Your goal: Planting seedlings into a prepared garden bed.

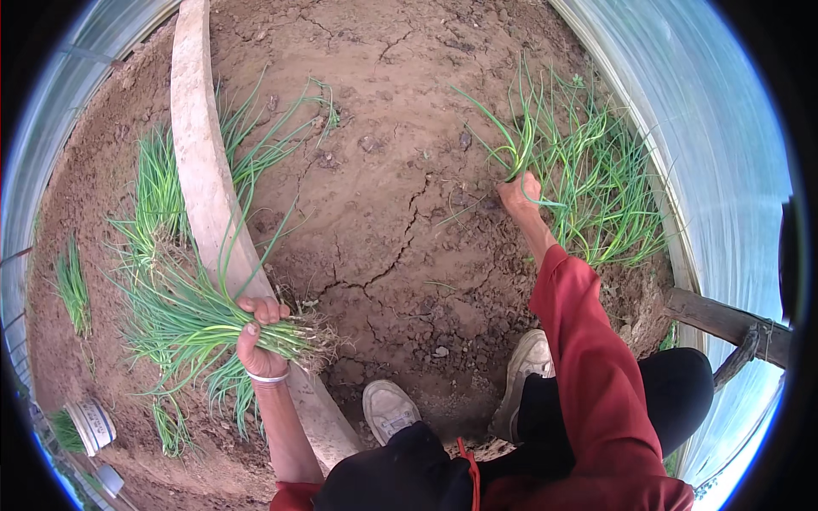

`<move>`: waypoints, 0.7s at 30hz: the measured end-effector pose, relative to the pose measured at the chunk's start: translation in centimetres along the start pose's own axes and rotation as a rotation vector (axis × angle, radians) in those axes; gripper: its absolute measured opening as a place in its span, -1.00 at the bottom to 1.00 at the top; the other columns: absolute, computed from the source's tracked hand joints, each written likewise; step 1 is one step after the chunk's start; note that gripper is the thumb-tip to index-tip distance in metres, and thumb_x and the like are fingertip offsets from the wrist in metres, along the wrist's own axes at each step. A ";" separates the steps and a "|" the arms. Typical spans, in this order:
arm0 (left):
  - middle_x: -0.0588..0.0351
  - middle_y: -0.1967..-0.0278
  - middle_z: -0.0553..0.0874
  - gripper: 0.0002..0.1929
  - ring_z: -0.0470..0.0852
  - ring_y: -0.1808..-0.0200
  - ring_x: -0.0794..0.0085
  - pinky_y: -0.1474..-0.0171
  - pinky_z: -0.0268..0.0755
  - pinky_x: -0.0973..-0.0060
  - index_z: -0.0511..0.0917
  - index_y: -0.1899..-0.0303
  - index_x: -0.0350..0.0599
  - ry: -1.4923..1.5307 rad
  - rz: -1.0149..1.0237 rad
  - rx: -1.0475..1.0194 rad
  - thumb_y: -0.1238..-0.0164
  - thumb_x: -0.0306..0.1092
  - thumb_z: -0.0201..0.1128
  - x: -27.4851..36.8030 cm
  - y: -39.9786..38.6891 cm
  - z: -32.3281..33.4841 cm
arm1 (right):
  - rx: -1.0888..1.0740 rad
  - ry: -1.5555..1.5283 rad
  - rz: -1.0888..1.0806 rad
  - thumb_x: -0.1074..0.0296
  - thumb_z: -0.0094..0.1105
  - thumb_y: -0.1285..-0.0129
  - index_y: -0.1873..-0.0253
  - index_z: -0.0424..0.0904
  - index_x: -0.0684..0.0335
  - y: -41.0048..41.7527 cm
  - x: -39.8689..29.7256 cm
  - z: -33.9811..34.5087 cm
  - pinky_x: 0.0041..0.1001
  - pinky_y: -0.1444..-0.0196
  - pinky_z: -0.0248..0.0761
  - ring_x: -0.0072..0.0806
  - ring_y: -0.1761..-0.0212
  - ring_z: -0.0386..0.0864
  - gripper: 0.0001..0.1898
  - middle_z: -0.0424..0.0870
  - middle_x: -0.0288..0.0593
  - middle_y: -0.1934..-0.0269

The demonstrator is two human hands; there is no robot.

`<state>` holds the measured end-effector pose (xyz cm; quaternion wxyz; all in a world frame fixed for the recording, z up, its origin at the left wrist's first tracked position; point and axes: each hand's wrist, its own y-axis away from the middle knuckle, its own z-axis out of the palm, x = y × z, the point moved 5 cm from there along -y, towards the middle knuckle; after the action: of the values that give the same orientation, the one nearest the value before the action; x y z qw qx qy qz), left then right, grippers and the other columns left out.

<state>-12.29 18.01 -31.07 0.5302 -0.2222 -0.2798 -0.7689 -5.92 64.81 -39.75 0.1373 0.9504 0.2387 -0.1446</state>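
Note:
My left hand (262,338) is closed round a thick bundle of green onion seedlings (192,319), above a long pale board at the lower left. Their leaves point left and their pale, soil-flecked roots point right. With my arm stretched forward, my right hand (521,191) grips the base of a small clump of green onion plants (524,137) at the left edge of a dense growing patch (594,185). Its fingers are partly hidden by leaves, and whether the clump's roots are in the soil cannot be seen.
A long pale board (204,147) curves down the left side. Bundles of seedlings (156,191) lie on the soil around it. A white container (92,425) bearing writing sits at the lower left. Plastic sheeting (709,128) walls both sides; a wooden post (716,319) juts in at right.

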 end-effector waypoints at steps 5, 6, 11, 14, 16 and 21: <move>0.18 0.44 0.40 -0.70 0.34 0.38 0.45 0.15 0.26 0.40 0.35 0.19 -0.10 -0.007 -0.010 0.001 -0.02 -0.42 0.22 -0.5 -0.3 0.3 | -0.054 0.105 -0.026 0.31 0.29 0.10 0.15 0.49 0.41 -0.4 -0.4 -0.8 -0.19 0.09 0.44 0.01 0.13 0.57 -0.60 0.59 0.24 0.24; 0.18 0.45 0.39 -0.71 0.34 0.38 0.45 0.15 0.26 0.40 0.36 0.18 -0.10 -0.008 -0.009 0.002 -0.02 -0.43 0.22 -0.5 -0.2 0.3 | -0.037 0.148 -0.023 0.31 0.27 0.06 0.14 0.44 0.41 -0.3 -0.6 -1.0 -0.21 0.08 0.45 0.00 0.13 0.57 -0.61 0.59 0.20 0.23; 0.19 0.46 0.39 -0.71 0.34 0.38 0.46 0.15 0.27 0.41 0.37 0.19 -0.10 -0.007 -0.004 -0.006 -0.02 -0.42 0.23 -0.4 -0.2 0.5 | 0.020 0.241 -0.013 0.37 0.20 -0.02 0.13 0.34 0.38 0.1 -1.3 -0.7 -0.19 0.09 0.45 -0.01 0.13 0.57 -0.66 0.59 0.17 0.22; 0.19 0.46 0.39 -0.71 0.34 0.39 0.45 0.16 0.27 0.40 0.37 0.20 -0.10 0.010 0.002 0.005 -0.02 -0.41 0.24 -0.3 -0.2 0.7 | 0.006 0.280 0.021 0.39 0.15 -0.06 0.12 0.34 0.35 -0.6 -1.6 -0.7 -0.16 0.10 0.46 0.01 0.13 0.57 -0.70 0.59 0.17 0.24; 0.18 0.46 0.39 -0.71 0.34 0.38 0.45 0.15 0.26 0.40 0.37 0.19 -0.11 0.003 0.006 0.006 -0.02 -0.41 0.24 -0.1 -0.1 0.0 | 0.028 0.285 0.010 0.39 0.13 -0.08 0.12 0.34 0.34 -0.2 -2.1 0.1 -0.16 0.12 0.46 0.02 0.14 0.58 -0.71 0.60 0.17 0.25; 0.17 0.45 0.41 -0.72 0.34 0.37 0.42 0.15 0.26 0.37 0.37 0.19 -0.11 0.009 -0.022 -0.026 -0.03 -0.40 0.21 -1.0 -0.4 0.2 | 0.016 0.177 -0.012 0.31 0.19 -0.01 0.10 0.37 0.38 -0.7 0.4 0.2 -0.17 0.08 0.44 0.00 0.12 0.56 -0.62 0.58 0.19 0.21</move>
<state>-12.33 18.98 -31.65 0.5198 -0.2225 -0.2698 -0.7794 -5.99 65.54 -40.18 0.1071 0.9591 0.2543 -0.0629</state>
